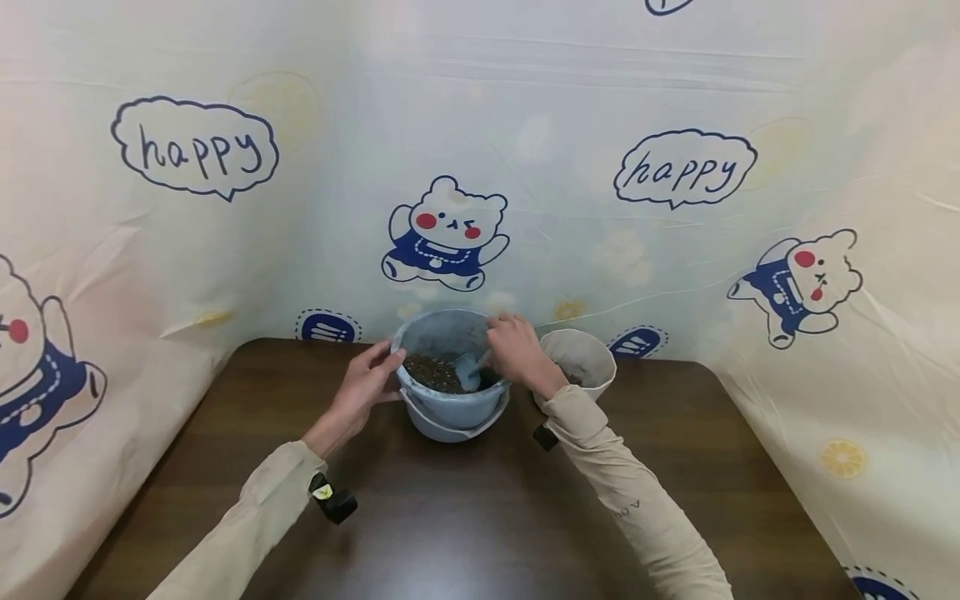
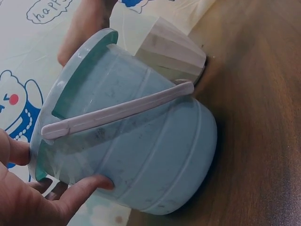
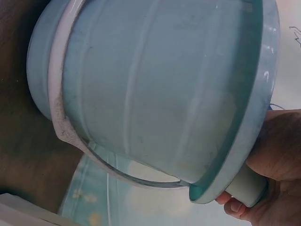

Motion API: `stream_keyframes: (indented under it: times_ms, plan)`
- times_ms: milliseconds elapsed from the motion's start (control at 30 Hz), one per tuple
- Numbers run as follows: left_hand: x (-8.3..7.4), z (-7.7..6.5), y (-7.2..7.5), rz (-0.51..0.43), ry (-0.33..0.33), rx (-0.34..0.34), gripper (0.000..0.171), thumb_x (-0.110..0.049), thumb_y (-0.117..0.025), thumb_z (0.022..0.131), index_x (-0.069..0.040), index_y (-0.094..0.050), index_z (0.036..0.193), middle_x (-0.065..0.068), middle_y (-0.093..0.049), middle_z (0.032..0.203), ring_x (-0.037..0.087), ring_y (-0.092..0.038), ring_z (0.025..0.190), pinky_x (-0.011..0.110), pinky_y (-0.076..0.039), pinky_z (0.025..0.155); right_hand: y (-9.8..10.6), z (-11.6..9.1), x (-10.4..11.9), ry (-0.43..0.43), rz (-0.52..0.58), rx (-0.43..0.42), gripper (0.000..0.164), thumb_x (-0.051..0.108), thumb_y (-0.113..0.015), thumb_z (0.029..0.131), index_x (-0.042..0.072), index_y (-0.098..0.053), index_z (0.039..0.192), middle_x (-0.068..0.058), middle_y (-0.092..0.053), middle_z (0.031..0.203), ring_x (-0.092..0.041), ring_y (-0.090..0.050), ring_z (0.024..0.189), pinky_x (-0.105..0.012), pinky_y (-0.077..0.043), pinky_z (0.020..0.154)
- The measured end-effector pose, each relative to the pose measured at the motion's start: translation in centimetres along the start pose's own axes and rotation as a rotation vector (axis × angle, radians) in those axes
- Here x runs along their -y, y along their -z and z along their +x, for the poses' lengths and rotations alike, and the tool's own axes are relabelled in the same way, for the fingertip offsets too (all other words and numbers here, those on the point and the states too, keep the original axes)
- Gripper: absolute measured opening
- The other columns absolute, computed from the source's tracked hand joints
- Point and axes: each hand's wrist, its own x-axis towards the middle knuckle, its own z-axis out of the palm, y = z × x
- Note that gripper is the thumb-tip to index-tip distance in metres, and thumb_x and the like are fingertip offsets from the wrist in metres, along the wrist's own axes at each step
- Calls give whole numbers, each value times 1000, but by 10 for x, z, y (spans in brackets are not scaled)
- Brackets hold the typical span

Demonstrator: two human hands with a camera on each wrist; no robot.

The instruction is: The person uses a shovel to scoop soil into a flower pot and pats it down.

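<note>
A light blue bucket (image 1: 446, 410) of dark, crumbly soil (image 1: 429, 372) stands on the table, its pale handle (image 2: 117, 110) hanging down the near side. My left hand (image 1: 364, 379) holds the bucket at its left edge; in the left wrist view some fingers are at the rim and one fingertip presses the side wall. My right hand (image 1: 517, 348) reaches over the right rim, gripping a small blue shovel (image 1: 467, 372) whose blade rests in the soil. The right wrist view shows the shovel's thick handle end (image 3: 247, 185) in the curled hand, beyond the bucket's rim.
Close to the bucket's right side stands a white ribbed pot (image 1: 598, 382) with some soil inside, partly behind my right wrist. The brown table (image 1: 450, 517) ends at a printed cloth backdrop (image 1: 555, 208) behind and at both sides.
</note>
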Motion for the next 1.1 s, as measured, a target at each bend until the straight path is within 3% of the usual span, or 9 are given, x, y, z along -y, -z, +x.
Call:
stream_keyframes:
  times_ms: [300, 433, 533, 733, 867, 967, 1100]
  plan:
    - [1, -3, -1, -1, 3, -8, 63, -30, -49, 112, -7, -26, 166, 24, -33, 162, 39, -36, 148, 46, -58, 102, 5, -8, -12, 13, 216, 20, 19, 25, -86, 88, 8, -79, 81, -9, -67, 94, -31, -63, 88, -45, -56, 74]
    - [-1, -4, -1, -6, -7, -3, 64, -31, -49, 112, -6, -25, 166, 25, -32, 162, 40, -35, 149, 46, -59, 101, 7, -10, -13, 23, 251, 2, 20, 27, -87, 88, 7, -81, 87, -8, -68, 95, -30, -64, 90, -45, -56, 77]
    - [-1, -5, -3, -12, -5, 4, 65, -29, -50, 112, -5, -24, 166, 26, -30, 163, 40, -34, 150, 46, -59, 100, 8, -9, -8, 32, 198, 5, 21, 28, -87, 88, 9, -80, 83, -7, -68, 92, -28, -62, 86, -42, -54, 77]
    - [-2, -3, -3, -10, -3, -8, 64, -29, -50, 112, -6, -24, 166, 25, -32, 163, 39, -35, 150, 47, -58, 103, 14, -2, 17, 6, -4, 58, 20, 30, -86, 88, 14, -76, 81, -7, -68, 95, -29, -51, 88, -39, -33, 74]
    - [-2, 0, -3, -9, 5, -7, 64, -30, -50, 112, -8, -26, 166, 24, -32, 164, 39, -35, 151, 50, -56, 105, 12, 1, 25, -10, -157, 99, 9, 21, -81, 94, 17, -79, 86, -5, -71, 102, -29, -56, 100, -46, -43, 82]
    - [0, 1, -2, -8, 10, -14, 63, -30, -50, 112, -8, -26, 166, 24, -33, 163, 39, -36, 150, 48, -57, 104, 7, 3, 24, 11, -172, 113, 8, 15, -77, 96, 17, -80, 89, -5, -72, 105, -29, -58, 103, -50, -47, 85]
    - [1, 0, 0, -13, 12, -24, 63, -30, -50, 112, -7, -26, 166, 24, -33, 162, 39, -37, 149, 44, -60, 100, 2, 3, 16, 84, -117, 70, 6, 16, -77, 97, 17, -82, 93, -5, -72, 103, -27, -54, 94, -41, -39, 77]
